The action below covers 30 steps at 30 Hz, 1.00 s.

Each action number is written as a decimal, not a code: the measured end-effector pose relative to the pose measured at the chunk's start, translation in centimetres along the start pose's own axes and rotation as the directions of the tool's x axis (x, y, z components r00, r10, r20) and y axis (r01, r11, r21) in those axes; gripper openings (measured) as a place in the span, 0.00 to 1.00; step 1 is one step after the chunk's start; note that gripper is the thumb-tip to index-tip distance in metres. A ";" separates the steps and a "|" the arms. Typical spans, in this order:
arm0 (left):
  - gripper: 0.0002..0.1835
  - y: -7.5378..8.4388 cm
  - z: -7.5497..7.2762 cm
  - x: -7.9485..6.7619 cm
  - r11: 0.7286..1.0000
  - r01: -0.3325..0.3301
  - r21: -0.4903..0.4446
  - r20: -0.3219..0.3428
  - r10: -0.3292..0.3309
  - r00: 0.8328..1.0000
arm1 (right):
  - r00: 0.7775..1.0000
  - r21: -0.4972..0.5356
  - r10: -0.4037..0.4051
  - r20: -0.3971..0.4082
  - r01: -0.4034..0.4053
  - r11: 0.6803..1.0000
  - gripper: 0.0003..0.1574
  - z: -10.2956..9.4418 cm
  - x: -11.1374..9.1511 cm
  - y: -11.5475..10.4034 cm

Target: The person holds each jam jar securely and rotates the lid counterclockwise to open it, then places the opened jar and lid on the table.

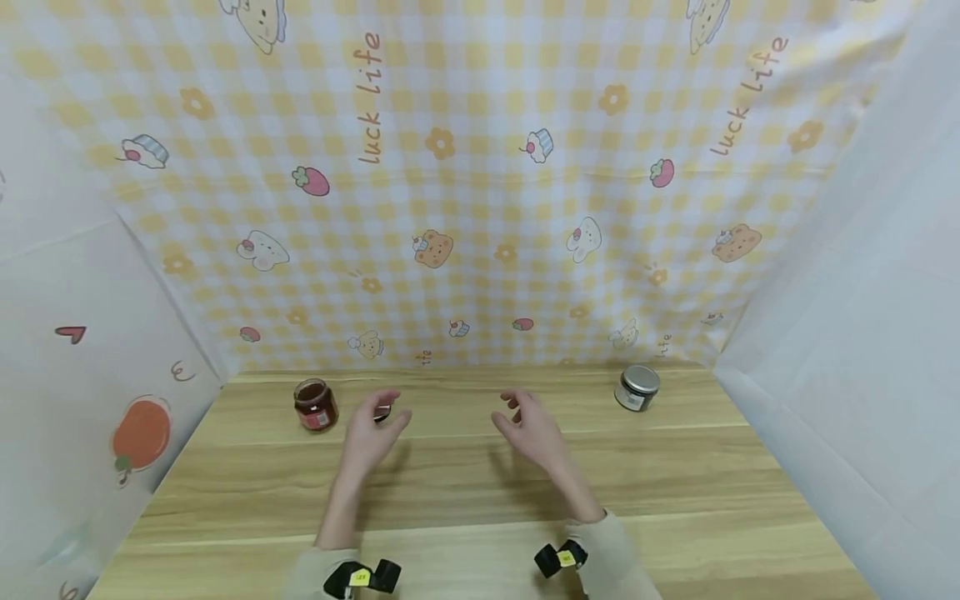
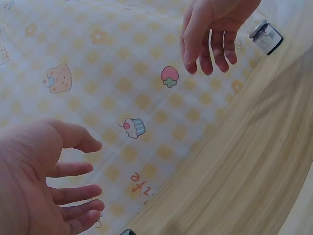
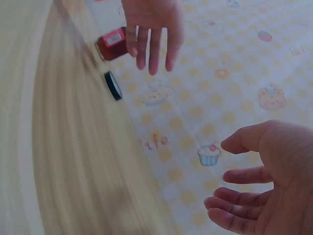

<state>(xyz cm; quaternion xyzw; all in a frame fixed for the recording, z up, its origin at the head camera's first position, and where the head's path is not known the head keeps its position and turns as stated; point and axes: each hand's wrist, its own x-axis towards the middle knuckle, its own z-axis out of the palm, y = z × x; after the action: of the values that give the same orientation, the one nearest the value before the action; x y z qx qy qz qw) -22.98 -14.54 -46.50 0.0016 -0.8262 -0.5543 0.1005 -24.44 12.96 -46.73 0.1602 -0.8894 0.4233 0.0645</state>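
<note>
My left hand [image 1: 371, 435] hovers above the wooden table with relaxed, parted fingers and holds nothing. To its left stands a glass jar [image 1: 316, 406] of dark red contents, upright, with no lid on top and a red label. A round dark-rimmed lid [image 3: 113, 85] lies on the table by that jar; in the head view the left hand partly hides it. My right hand [image 1: 531, 427] is also raised over the table, its fingers loosely bent around empty air. Farther right is a second jar [image 1: 637, 388], dark, with a silver lid on it and a pale label.
The light wooden tabletop [image 1: 480, 483] runs back to a yellow checked curtain [image 1: 480, 200] printed with small cartoons. White sheets hang at the left [image 1: 67, 275] and right [image 1: 847, 333] sides. Each wrist wears a black camera strap.
</note>
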 end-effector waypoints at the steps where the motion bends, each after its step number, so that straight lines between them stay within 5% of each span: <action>1: 0.23 0.1 0.2 0.0 1.000 -0.005 0.001 0.003 0.005 1.000 | 1.000 -0.006 0.002 -0.006 -0.002 1.000 0.23 -0.3 0.0 0.1; 12: 0.22 0.4 2.0 0.1 0.998 -0.057 -0.005 0.024 0.057 0.998 | 0.993 -0.006 0.090 -0.070 -0.091 0.996 0.28 -3.1 -0.3 1.0; 30: 0.22 0.6 5.8 0.1 0.994 -0.086 -0.067 0.063 0.090 0.994 | 0.987 -0.066 0.117 -0.107 -0.124 0.990 0.31 -6.0 -0.7 2.8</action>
<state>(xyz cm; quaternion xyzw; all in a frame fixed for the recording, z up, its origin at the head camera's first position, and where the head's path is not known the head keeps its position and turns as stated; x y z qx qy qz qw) -23.99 -9.03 -48.08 -0.0565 -0.8100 -0.5755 0.0977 -24.84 19.38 -45.19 0.0815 -0.9078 0.4014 0.0904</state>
